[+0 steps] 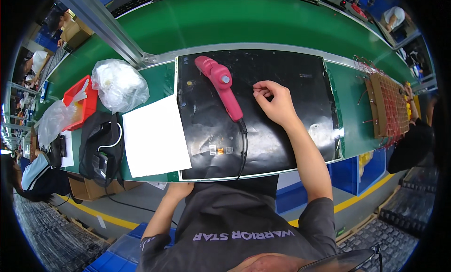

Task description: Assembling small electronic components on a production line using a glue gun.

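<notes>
Two hands of ours are in view. Our right hand [276, 103] hangs over the one black mat [277, 150], its fingers loosely curled and the thumb a little apart from them; we see nothing gripped in it. Our left hand [180, 190] is at the near edge of the green surface [352, 112], its fingers hidden by that edge, so we cannot tell how far it is spread or whether it has hold of anything.

One pink gun-shaped tool [223, 89] lies on the mat, left of our right hand and apart from it, its handle pointing toward us; one black cable [244, 147] runs from the handle to the near edge. We count three small labels [212, 150] in a row, left of the cable.

One white sheet [157, 136] overlaps the mat's left edge. Left of that we find one black bag [90, 143], one bulging clear plastic bag [121, 91] behind it, and one red bin [92, 100] with a second plastic bag [52, 124] spilling over its side. To the right of the mat, near the far end, we see one brown cardboard block [375, 103] strung with red wires, too many to count.
</notes>
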`<state>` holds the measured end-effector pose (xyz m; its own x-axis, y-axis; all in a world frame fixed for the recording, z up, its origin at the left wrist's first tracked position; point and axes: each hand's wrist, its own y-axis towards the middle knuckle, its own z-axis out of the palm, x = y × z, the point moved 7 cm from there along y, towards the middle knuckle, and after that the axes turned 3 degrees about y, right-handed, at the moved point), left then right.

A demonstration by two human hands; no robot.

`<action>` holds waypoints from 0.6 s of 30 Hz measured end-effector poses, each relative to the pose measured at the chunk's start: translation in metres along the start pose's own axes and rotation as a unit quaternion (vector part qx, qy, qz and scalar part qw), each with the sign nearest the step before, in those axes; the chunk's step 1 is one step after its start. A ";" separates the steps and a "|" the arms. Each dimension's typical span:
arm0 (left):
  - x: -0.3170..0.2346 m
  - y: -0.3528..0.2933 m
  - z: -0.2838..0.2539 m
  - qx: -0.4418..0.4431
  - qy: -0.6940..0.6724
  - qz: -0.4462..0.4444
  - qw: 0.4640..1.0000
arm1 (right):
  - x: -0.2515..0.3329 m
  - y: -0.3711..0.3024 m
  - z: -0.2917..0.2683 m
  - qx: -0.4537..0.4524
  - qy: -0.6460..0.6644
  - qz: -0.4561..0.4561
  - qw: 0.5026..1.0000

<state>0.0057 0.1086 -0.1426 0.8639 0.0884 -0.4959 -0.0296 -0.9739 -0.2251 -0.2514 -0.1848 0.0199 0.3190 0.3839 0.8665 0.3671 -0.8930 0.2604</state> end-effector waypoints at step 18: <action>-0.059 0.036 -0.029 -0.179 -0.046 0.067 0.980 | 0.000 0.000 0.000 0.002 -0.001 0.007 1.000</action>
<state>-0.0315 0.0628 -0.0974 0.8147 -0.0424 -0.5784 0.0534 -0.9876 0.1476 -0.2511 -0.1846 0.0202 0.3257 0.3711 0.8696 0.3666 -0.8974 0.2457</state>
